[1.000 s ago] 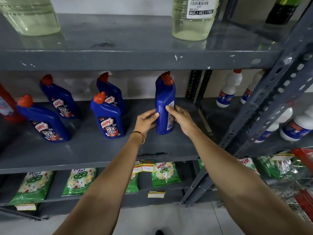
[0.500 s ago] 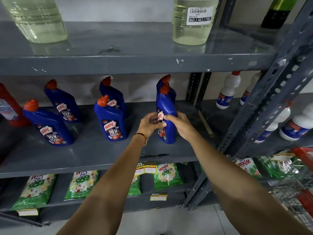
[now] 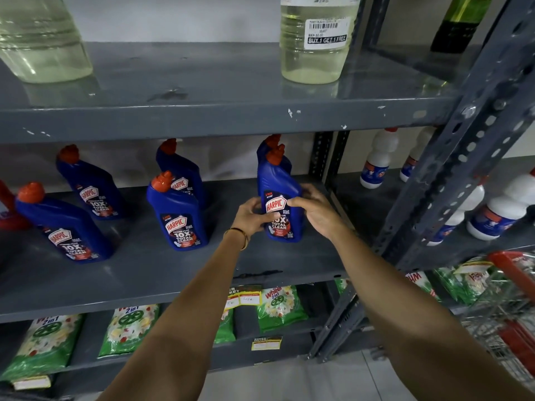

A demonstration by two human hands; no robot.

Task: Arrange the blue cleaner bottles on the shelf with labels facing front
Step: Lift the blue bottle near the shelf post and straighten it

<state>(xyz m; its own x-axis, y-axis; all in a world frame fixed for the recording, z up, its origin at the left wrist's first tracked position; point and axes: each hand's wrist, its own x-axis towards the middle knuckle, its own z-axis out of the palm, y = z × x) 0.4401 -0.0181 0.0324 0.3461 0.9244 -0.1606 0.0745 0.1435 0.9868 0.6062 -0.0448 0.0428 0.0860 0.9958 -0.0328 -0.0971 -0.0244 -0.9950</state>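
Note:
A blue cleaner bottle [image 3: 279,195] with a red cap stands upright on the grey middle shelf [image 3: 144,273], its label facing front. My left hand [image 3: 252,217] grips its left side and my right hand [image 3: 314,208] wraps its right side. Directly behind it stands another blue bottle [image 3: 270,144], mostly hidden. To the left stand several more blue bottles: one in front [image 3: 176,212], one behind it [image 3: 181,169], one further back [image 3: 91,183] and one at the far left [image 3: 63,227], all with labels facing front.
A red bottle [image 3: 8,212] sits at the left edge. Clear jugs [image 3: 314,39] stand on the upper shelf. White bottles [image 3: 376,160] fill the neighbouring rack right of the slanted upright [image 3: 451,157]. Green detergent packs [image 3: 130,331] lie below. A red shopping cart [image 3: 515,290] stands at right.
The bottle in my hands has turned from side-on to label facing front and come forward. Both hands closed around it. The second bottle behind it has come into sight.

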